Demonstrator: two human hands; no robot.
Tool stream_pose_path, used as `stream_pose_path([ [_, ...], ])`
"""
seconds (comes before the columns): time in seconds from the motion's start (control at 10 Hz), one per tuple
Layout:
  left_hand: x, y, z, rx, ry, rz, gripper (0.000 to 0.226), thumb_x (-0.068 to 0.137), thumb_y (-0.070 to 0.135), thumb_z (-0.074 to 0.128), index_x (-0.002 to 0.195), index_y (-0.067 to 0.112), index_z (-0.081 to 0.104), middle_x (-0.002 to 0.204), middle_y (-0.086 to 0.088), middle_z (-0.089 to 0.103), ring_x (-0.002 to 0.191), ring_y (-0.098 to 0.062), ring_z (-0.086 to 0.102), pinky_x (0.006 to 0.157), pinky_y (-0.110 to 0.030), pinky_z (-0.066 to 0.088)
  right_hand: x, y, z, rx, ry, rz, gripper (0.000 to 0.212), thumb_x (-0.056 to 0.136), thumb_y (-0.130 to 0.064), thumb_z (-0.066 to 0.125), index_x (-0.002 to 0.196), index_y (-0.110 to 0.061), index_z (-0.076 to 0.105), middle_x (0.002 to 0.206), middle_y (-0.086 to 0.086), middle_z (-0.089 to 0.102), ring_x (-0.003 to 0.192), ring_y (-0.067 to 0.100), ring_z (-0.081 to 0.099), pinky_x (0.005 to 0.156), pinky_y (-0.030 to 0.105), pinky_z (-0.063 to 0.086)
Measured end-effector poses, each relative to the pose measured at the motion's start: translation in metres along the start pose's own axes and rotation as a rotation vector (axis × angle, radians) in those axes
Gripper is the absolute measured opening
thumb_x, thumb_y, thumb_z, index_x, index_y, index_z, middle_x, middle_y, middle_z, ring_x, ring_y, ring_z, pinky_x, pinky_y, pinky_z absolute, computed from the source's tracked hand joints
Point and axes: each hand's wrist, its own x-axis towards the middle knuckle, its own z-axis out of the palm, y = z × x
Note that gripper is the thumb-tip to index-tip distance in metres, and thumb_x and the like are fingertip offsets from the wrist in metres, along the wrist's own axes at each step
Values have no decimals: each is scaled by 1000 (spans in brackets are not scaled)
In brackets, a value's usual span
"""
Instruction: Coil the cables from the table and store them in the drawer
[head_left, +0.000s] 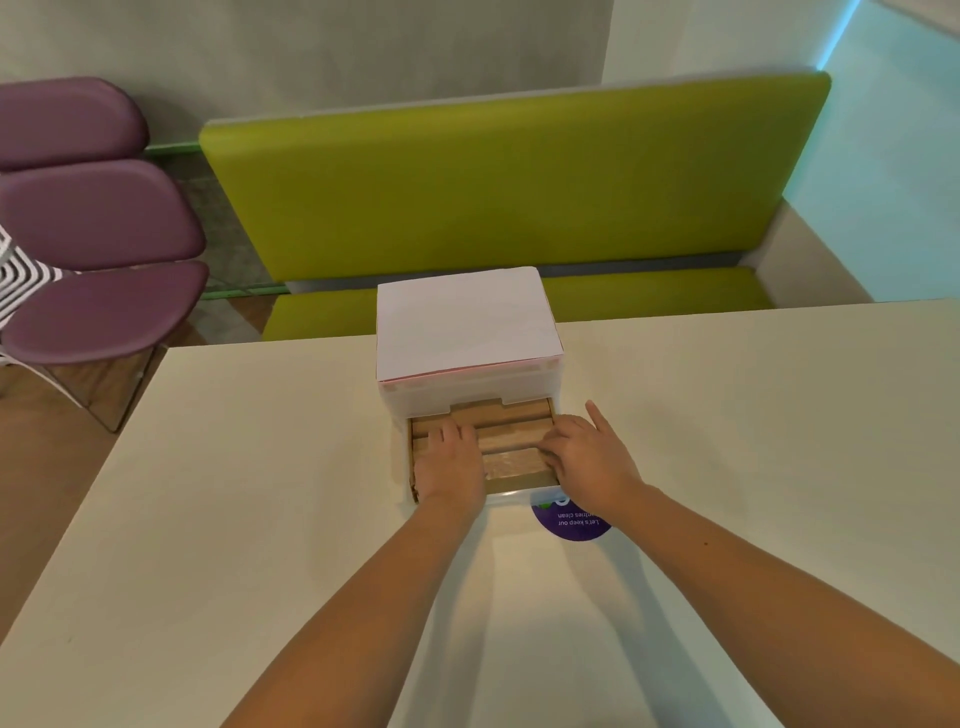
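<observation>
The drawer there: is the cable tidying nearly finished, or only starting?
The drawer is pulled open and shows brown cardboard pieces; no cables show in it or on the table. Both the left hand and right hand rest inside. Whether coiling is done cannot be told; closing the drawer remains.

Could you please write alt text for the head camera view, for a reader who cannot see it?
Both hands, left hand and right hand, rest in the open drawer of a small white drawer unit on a cream table. No cables are visible; a purple sticker lies beside the drawer.
</observation>
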Motion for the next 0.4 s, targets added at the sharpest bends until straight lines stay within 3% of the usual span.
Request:
stream_pose_path([
  [0.2, -8, 5, -8, 43, -46, 9, 44, 95, 24, 53, 136, 13, 41, 135, -9, 41, 117, -26, 47, 78, -34, 52, -16, 5, -13, 66, -218, -13, 44, 106, -25, 26, 148, -23, 38, 153, -9, 36, 146, 11, 17, 121, 46, -2],
  [0.3, -12, 11, -14, 111, -92, 21, 42, 95, 22, 50, 136, 12, 45, 135, -11, 44, 111, -28, 54, 71, -34, 48, -32, 0, -21, 319, -254, 80, 40, 105, -26, 29, 144, -26, 40, 149, -3, 41, 142, 19, 30, 121, 42, 14],
  [0.4, -14, 12, -20, 100, -90, 40, 31, 93, 20, 50, 123, 16, 60, 119, -6, 61, 102, -24, 62, 71, -32, 50, -47, 0, -32, 468, -207, 166, 41, 104, -33, 34, 145, -31, 38, 150, -1, 40, 139, 23, 35, 118, 40, 25],
])
